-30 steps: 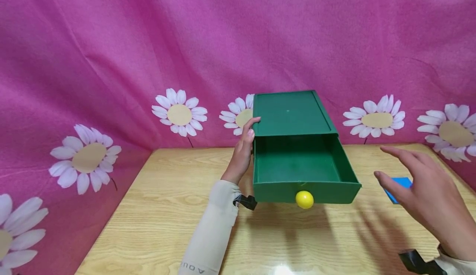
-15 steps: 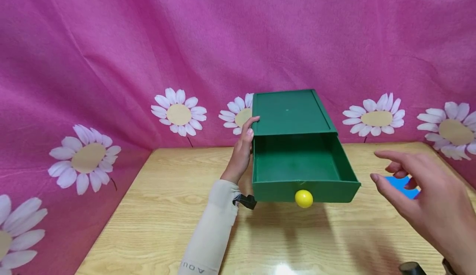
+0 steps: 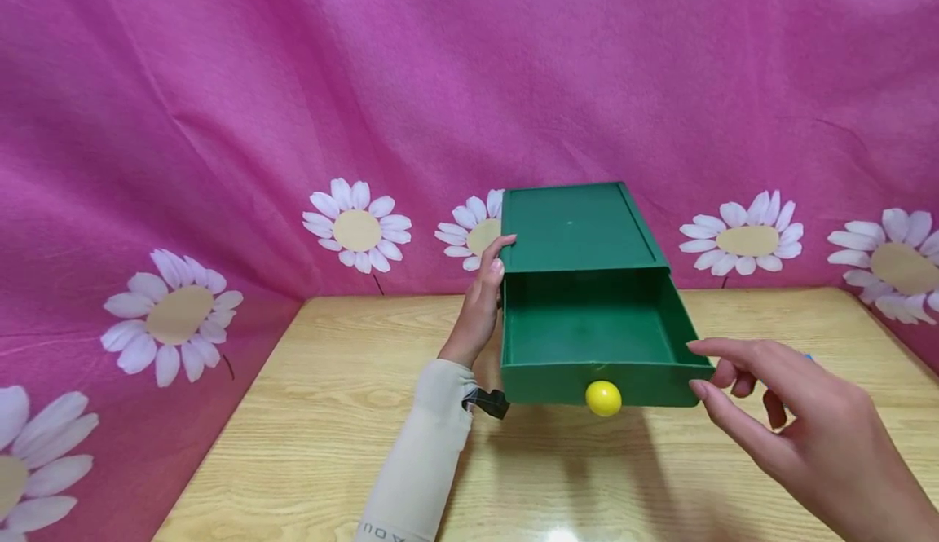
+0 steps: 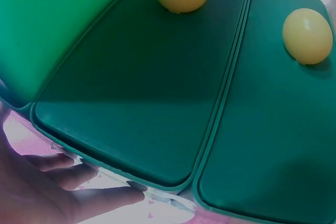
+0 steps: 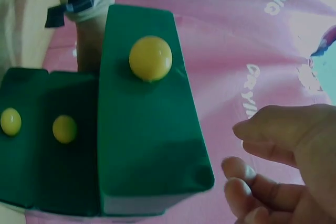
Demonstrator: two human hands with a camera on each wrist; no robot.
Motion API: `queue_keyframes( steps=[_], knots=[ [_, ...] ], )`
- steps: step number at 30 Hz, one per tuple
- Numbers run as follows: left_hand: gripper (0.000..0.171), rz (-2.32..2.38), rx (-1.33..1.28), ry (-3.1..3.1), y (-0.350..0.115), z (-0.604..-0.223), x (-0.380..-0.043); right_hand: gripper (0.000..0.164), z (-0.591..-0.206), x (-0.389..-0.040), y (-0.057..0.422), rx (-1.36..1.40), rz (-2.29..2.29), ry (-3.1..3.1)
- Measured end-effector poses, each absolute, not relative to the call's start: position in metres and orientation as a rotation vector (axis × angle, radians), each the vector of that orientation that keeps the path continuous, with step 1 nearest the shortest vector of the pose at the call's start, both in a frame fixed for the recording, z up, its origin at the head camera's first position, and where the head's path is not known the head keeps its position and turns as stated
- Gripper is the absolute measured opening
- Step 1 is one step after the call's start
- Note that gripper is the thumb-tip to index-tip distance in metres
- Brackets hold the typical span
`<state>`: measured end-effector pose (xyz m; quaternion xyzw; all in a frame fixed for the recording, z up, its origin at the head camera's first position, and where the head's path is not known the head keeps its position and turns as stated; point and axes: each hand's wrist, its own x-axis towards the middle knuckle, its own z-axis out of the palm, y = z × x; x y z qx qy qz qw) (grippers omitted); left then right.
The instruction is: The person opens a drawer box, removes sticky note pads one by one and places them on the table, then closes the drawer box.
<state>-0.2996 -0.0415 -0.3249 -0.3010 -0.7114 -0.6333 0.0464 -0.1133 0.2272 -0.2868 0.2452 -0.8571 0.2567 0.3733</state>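
A green drawer cabinet point(image 3: 579, 224) with round yellow knobs point(image 3: 603, 398) stands on the table, its top drawer point(image 3: 597, 383) pulled well out and bare inside. Two lower drawers point(image 5: 65, 171), both pushed in, show below it in the right wrist view. My left hand point(image 3: 475, 306) rests against the cabinet's left side, one fingertip at the top edge; the left wrist view shows its fingers fairly straight along that side. My right hand point(image 3: 800, 420) is by the pulled-out drawer's front right corner, thumb and index finger apart. In the right wrist view, a gap separates its fingers from the drawer.
Beneath the cabinet is a wooden table point(image 3: 330, 412). A blue flat thing point(image 3: 808, 356) lies to the right, nearly all hidden behind my right hand. Pink cloth point(image 3: 440, 77) with white daisies hangs close behind the table and along its sides.
My right hand has moved left, from over the blue flat thing to the drawer's front right corner. My left hand, the cabinet and the pulled-out drawer have stayed in place.
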Motion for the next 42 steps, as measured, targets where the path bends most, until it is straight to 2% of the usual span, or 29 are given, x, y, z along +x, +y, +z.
queue_keyframes(
  steps=[6,10,27,42],
  knots=[
    [0.049,-1.944,-0.926,-2.156,-0.042,-0.324,-0.299,0.057,-0.290,-0.111,0.213,0.655,0.658,-2.292],
    [0.050,-1.937,-0.925,-2.167,-0.042,-0.325,-0.300,0.061,-0.296,-0.110,0.207,0.672,0.663,-2.338],
    [0.050,-1.929,-0.925,-2.194,-0.039,-0.330,-0.298,0.060,-0.313,-0.113,0.188,0.580,0.712,-2.579],
    [0.050,-1.915,-0.921,-2.188,-0.042,-0.327,-0.301,0.067,-0.316,-0.119,0.180,0.703,0.664,-2.536]
  ],
)
